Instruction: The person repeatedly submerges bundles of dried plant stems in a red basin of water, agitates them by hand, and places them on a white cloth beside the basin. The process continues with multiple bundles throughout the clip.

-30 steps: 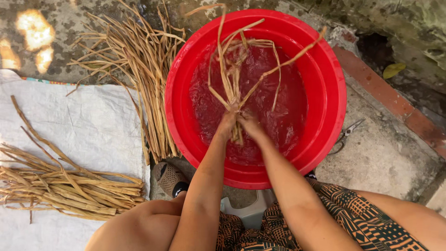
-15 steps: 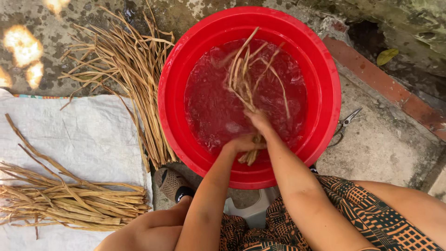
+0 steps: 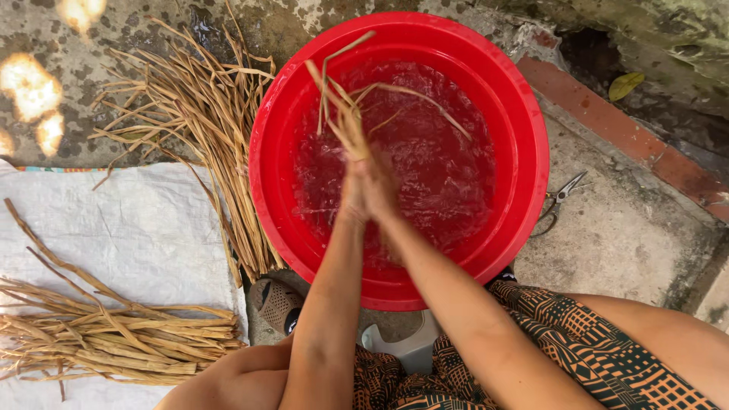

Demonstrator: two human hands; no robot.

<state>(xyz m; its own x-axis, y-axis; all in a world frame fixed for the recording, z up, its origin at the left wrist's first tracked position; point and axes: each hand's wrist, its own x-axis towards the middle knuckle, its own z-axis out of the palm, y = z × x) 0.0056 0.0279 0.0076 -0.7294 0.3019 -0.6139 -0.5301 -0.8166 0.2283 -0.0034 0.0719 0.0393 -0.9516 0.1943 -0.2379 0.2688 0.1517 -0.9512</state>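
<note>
Strands of dried, straw-coloured plant fibre [image 3: 345, 114] are held upright over the middle of the red basin [image 3: 524, 106], clamped between the left hand [image 3: 354, 190] and the right hand [image 3: 383, 193], which are pressed palm to palm and closed around the lower ends. Half a second ago the bundle lay lower and further right, trailing in the water; now it has been lifted and gathered, so the strands appear wetted and are being drawn together. The loose tips fan out, flat, thin and ribbon-like, some bent. The water [image 3: 448, 175] is rippled inside the smooth, round plastic basin. A loose heap of dry strands [image 3: 205, 129] lies just left of the basin on mottled concrete, and a tidier bundle [image 3: 114, 342] rests on a white woven sheet [image 3: 129, 228]. Small scissors [image 3: 560, 199] lie right of the basin.
</note>
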